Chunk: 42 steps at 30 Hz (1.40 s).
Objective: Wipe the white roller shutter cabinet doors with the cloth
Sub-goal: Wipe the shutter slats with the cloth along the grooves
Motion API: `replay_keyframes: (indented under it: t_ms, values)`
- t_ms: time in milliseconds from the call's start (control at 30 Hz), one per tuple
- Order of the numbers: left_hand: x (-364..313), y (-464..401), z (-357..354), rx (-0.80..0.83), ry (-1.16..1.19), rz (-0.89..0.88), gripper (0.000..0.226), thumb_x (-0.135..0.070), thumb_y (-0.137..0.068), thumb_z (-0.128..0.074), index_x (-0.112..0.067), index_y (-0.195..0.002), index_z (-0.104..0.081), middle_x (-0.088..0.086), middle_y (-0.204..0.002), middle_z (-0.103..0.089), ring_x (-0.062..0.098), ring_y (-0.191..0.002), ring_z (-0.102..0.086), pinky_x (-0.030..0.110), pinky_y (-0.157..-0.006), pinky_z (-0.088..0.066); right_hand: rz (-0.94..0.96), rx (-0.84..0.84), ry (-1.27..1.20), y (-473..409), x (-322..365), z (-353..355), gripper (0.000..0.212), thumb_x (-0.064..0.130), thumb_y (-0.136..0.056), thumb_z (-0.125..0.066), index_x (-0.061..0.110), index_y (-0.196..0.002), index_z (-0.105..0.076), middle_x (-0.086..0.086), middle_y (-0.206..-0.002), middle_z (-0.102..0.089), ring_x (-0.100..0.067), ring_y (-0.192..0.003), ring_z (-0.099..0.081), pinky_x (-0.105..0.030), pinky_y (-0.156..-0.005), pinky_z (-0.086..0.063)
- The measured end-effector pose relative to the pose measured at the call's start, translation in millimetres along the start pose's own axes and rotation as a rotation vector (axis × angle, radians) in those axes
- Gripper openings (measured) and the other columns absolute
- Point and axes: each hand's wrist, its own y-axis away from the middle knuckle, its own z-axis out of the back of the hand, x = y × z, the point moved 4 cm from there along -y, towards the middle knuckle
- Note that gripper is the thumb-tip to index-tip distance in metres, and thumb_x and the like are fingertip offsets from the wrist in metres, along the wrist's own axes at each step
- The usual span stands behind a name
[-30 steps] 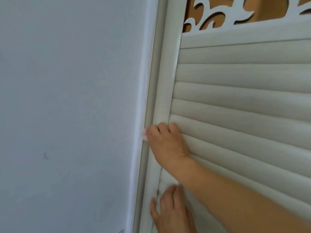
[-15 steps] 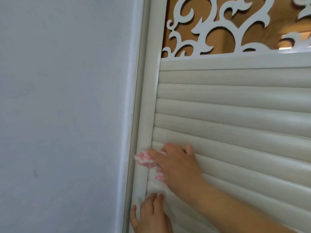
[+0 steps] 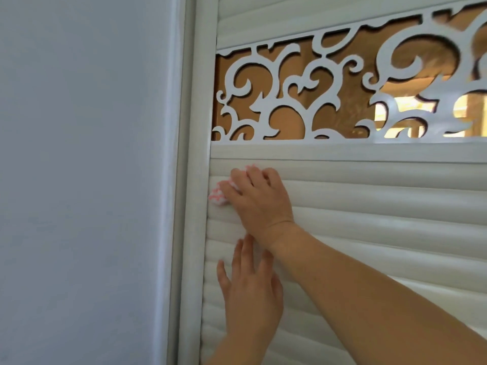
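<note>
The white roller shutter door (image 3: 382,206) fills the right side of the view, its slats running across. My right hand (image 3: 259,198) presses a small pink-and-white patterned cloth (image 3: 217,197) against the top slats at the door's left edge, fingers curled over it. Most of the cloth is hidden under the hand. My left hand (image 3: 250,291) lies flat on the slats just below, fingers straight and pointing up, partly under my right wrist.
A white vertical door frame (image 3: 196,206) borders the slats on the left, next to a plain pale wall (image 3: 79,180). Above the slats runs a white scrollwork panel (image 3: 316,96) over a brown backing.
My right hand has slid the cloth up the slats, from lower down the left edge to just under the scrollwork panel. My left hand has followed upward, and more of the panel shows.
</note>
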Motion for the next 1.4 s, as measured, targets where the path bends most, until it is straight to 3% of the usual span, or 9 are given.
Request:
replay_keyframes:
  t_ms: [100, 233, 367, 567, 767, 900, 1067, 1300, 1400]
  values:
    - [0.1, 1.2, -4.5, 0.017, -0.019, 0.015, 0.080, -0.024, -0.058, -0.078, -0.024, -0.128, -0.040, 0.011, -0.132, -0.054, 0.028, -0.119, -0.055, 0.060, -0.089, -0.040, 0.015, 0.054, 0.018, 7.2, -6.4, -2.4, 0.046, 0.026, -0.057, -0.077, 0.025, -0.103, -0.071, -0.002, -0.099, -0.066, -0.026, -0.093, -0.061, -0.039, -0.080, -0.032]
    - [-6.5, -0.2, -4.8, 0.000, 0.008, 0.060, 0.059, -0.028, -0.073, -0.057, -0.025, -0.130, -0.041, 0.014, -0.138, -0.047, 0.029, -0.125, -0.048, 0.063, -0.093, -0.034, 0.019, 0.053, 0.083, 31.1, -35.8, 8.9, 0.051, 0.022, -0.057, -0.071, 0.022, -0.108, -0.070, -0.004, -0.102, -0.066, -0.028, -0.094, -0.061, -0.040, -0.081, -0.028]
    - [-24.3, -6.0, -2.9, -0.031, 0.042, 0.050, 0.057, -0.031, -0.076, -0.043, -0.017, -0.132, -0.040, 0.013, -0.141, -0.043, 0.026, -0.129, -0.041, 0.063, -0.096, -0.032, -0.077, -0.005, 0.091, 63.8, -79.4, 30.4, 0.045, 0.017, -0.074, -0.043, 0.022, -0.110, -0.069, -0.005, -0.104, -0.066, -0.026, -0.090, -0.063, -0.040, -0.078, -0.026]
    - [-34.3, -8.2, -8.6, -0.006, 0.131, 0.059, 0.071, -0.013, -0.073, -0.067, -0.025, -0.139, -0.042, 0.011, -0.147, -0.037, 0.031, -0.137, -0.032, 0.069, -0.100, -0.020, -0.258, 0.060, 0.204, 125.0, -150.9, 69.4, 0.051, 0.014, -0.078, -0.039, 0.021, -0.123, -0.061, -0.007, -0.116, -0.062, -0.025, -0.101, -0.043, -0.038, -0.080, -0.022]
    - [-34.2, -6.9, -5.6, 0.021, 0.199, 0.080, 0.064, -0.013, -0.084, -0.057, -0.027, -0.143, -0.035, 0.010, -0.153, -0.025, 0.027, -0.143, -0.016, 0.066, -0.106, -0.005, -0.604, 0.194, 0.300, 184.2, -214.9, 109.5, 0.053, 0.008, -0.084, -0.061, 0.025, -0.133, -0.052, -0.012, -0.124, -0.056, -0.035, -0.106, -0.047, -0.039, -0.086, -0.018]
    - [-33.9, -3.7, -6.5, 0.026, 0.201, 0.076, 0.066, -0.015, -0.086, -0.053, -0.029, -0.146, -0.027, 0.008, -0.155, -0.018, 0.024, -0.144, -0.010, 0.063, -0.107, 0.002, -0.984, 0.181, 0.307, 219.2, -239.0, 126.6, 0.046, 0.015, -0.094, -0.048, 0.034, -0.135, -0.046, -0.010, -0.130, -0.050, -0.032, -0.115, -0.040, -0.043, -0.095, -0.020]
    - [-44.0, 3.4, -11.0, 0.001, 0.194, 0.049, 0.067, -0.021, -0.078, -0.045, -0.020, -0.143, -0.031, 0.011, -0.151, -0.027, 0.027, -0.140, -0.018, 0.065, -0.106, -0.008, -1.210, 0.036, 0.261, 216.5, -211.9, 114.8, 0.046, 0.020, -0.096, -0.041, 0.032, -0.140, -0.042, -0.011, -0.132, -0.047, -0.033, -0.114, -0.040, -0.043, -0.090, -0.025]
    - [-65.9, 15.2, -12.0, -0.028, 0.192, -0.129, 0.066, -0.019, -0.073, -0.046, -0.026, -0.138, -0.038, 0.010, -0.149, -0.032, 0.028, -0.138, -0.022, 0.065, -0.105, -0.014, -0.996, 0.070, 0.274, 196.4, -131.4, 71.2, 0.065, 0.020, -0.063, -0.072, 0.021, -0.126, -0.058, -0.011, -0.106, -0.064, -0.029, -0.081, -0.050, -0.034, -0.069, -0.021]
    - [-69.3, 15.9, -13.5, -0.036, 0.210, -0.115, 0.068, -0.018, -0.071, -0.051, -0.024, -0.138, -0.040, 0.011, -0.149, -0.031, 0.029, -0.139, -0.020, 0.066, -0.104, -0.014, -0.816, 0.077, 0.264, 183.0, -98.6, 61.9, 0.060, 0.018, -0.066, -0.072, 0.021, -0.125, -0.060, -0.008, -0.106, -0.064, -0.028, -0.083, -0.046, -0.033, -0.070, -0.023]
